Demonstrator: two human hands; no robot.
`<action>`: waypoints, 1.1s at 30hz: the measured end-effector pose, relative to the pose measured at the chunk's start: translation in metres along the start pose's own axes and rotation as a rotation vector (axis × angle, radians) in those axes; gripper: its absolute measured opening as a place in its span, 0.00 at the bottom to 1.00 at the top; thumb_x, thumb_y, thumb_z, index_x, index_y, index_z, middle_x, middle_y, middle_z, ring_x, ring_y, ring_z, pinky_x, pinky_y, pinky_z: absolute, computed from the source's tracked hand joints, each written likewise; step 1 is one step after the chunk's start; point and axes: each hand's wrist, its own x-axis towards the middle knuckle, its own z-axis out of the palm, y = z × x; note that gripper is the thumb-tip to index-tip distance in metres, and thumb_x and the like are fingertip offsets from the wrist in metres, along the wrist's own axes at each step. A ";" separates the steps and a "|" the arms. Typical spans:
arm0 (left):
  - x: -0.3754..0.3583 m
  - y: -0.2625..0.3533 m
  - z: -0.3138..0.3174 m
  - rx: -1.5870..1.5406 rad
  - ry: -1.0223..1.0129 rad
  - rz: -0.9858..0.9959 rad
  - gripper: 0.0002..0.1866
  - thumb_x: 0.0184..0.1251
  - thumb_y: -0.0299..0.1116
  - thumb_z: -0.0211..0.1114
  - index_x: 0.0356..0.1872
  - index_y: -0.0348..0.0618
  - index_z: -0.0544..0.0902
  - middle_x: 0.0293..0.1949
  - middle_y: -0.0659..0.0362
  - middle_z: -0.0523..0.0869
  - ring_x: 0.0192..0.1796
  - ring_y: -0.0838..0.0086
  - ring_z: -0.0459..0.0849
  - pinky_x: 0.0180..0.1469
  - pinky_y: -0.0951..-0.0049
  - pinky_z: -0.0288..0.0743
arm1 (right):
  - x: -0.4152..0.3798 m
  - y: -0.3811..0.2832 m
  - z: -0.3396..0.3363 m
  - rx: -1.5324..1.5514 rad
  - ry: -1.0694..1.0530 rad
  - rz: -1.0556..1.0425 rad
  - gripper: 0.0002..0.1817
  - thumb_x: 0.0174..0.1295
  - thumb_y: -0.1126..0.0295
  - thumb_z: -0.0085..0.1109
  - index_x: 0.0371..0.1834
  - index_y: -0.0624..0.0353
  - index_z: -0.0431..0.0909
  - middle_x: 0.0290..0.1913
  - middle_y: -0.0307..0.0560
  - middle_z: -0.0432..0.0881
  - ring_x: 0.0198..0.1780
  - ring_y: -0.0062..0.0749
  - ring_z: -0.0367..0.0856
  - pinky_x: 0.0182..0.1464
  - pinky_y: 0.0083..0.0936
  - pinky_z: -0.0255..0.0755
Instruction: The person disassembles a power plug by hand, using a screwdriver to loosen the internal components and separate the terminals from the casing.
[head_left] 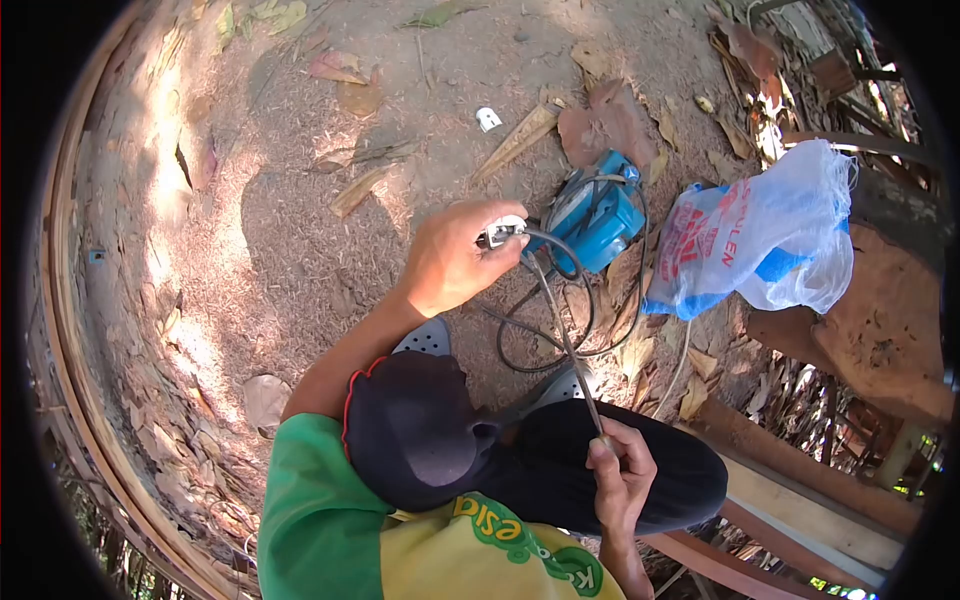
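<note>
Left hand (455,255) is out front, fingers clamped round the plug end (500,232) of a grey cable (560,330) — just beside the blue power tool (598,212). Right hand (620,470) grips that cable lower down, nearer the body — a plastic bag (770,235) lies right of the tool.

Plastic bag (760,235): red print, "…LEN". Shirt (500,545): "esia".

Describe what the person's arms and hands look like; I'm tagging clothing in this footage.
Both hands, the left hand and the right hand, are bare: no gloves, rings or watch visible. The left forearm is uncovered up to a short green sleeve. The shirt turns yellow at the chest with green lettering. The right forearm shows no sleeve.
</note>
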 end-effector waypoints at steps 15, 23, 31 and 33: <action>0.006 0.003 -0.014 0.053 -0.289 0.001 0.16 0.61 0.34 0.70 0.49 0.41 0.82 0.41 0.51 0.86 0.42 0.59 0.86 0.43 0.65 0.79 | -0.002 0.003 0.000 -0.028 -0.001 0.016 0.16 0.66 0.69 0.63 0.54 0.66 0.79 0.30 0.33 0.76 0.30 0.12 0.69 0.32 0.12 0.61; 0.010 -0.003 -0.021 0.034 -0.372 0.104 0.16 0.71 0.42 0.62 0.50 0.41 0.82 0.40 0.51 0.86 0.44 0.59 0.86 0.44 0.63 0.78 | -0.004 0.004 -0.002 -0.066 0.017 0.021 0.15 0.65 0.70 0.64 0.52 0.65 0.80 0.31 0.32 0.76 0.30 0.11 0.68 0.34 0.12 0.61; 0.026 0.002 -0.043 0.139 -0.757 -0.196 0.16 0.72 0.45 0.59 0.45 0.41 0.82 0.32 0.52 0.86 0.39 0.61 0.86 0.41 0.63 0.75 | 0.000 -0.001 0.002 -0.223 -0.035 -0.066 0.14 0.65 0.72 0.65 0.51 0.66 0.81 0.30 0.36 0.78 0.30 0.14 0.70 0.33 0.15 0.66; 0.027 -0.005 -0.043 0.179 -0.819 -0.219 0.16 0.72 0.44 0.58 0.42 0.39 0.82 0.30 0.52 0.84 0.37 0.61 0.85 0.40 0.63 0.74 | 0.001 -0.003 0.006 -0.239 -0.066 -0.088 0.14 0.65 0.72 0.65 0.51 0.66 0.81 0.30 0.39 0.79 0.30 0.16 0.71 0.34 0.16 0.68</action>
